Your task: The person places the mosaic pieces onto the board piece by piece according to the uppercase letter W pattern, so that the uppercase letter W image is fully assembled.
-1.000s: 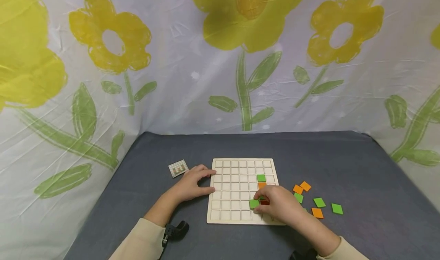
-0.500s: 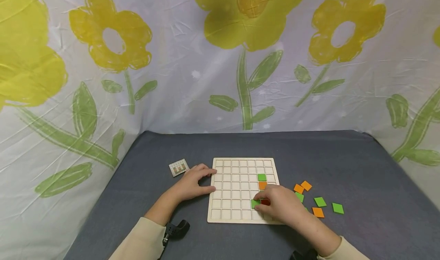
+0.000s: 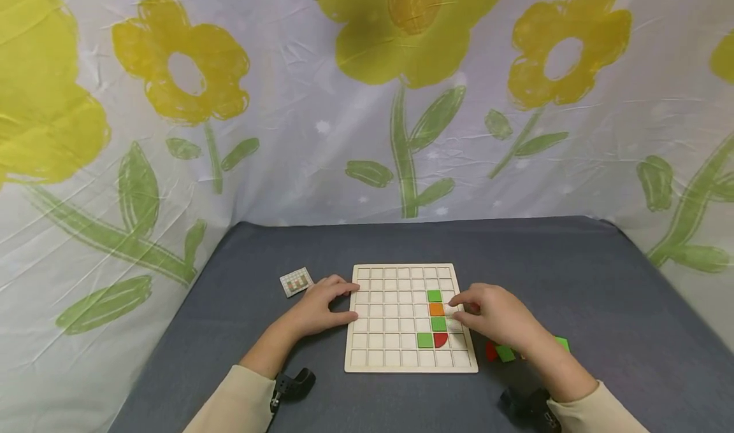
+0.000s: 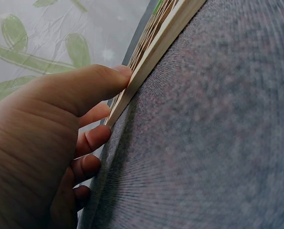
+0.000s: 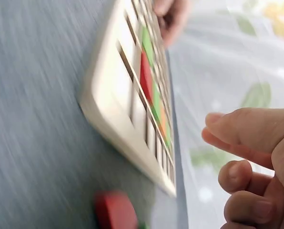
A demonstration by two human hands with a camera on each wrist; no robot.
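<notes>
A wooden grid board (image 3: 411,369) lies on the dark cloth. My left hand (image 3: 318,309) rests at its left side, thumb and index finger touching the edge, as the thumb (image 4: 104,78) in the left wrist view confirms. In the board's right part sit a green tile (image 3: 434,296), an orange tile (image 3: 436,309), another green tile (image 3: 438,324) and a red rounded piece (image 3: 440,340). Left of the red piece is a third green tile (image 3: 425,340). My right hand (image 3: 499,315) hovers over the board's right edge, holding nothing, with thumb and index finger slightly apart.
A small pattern card (image 3: 296,282) lies beyond my left hand. Loose pieces lie right of the board, partly hidden by my right forearm: a red piece (image 3: 491,350), a green tile (image 3: 505,354) and another green tile (image 3: 563,342). A flowered curtain (image 3: 287,102) hangs behind the table.
My right hand has let go of the green tile, which now sits left of the red piece. It has moved right and away from me. The left hand stays put.
</notes>
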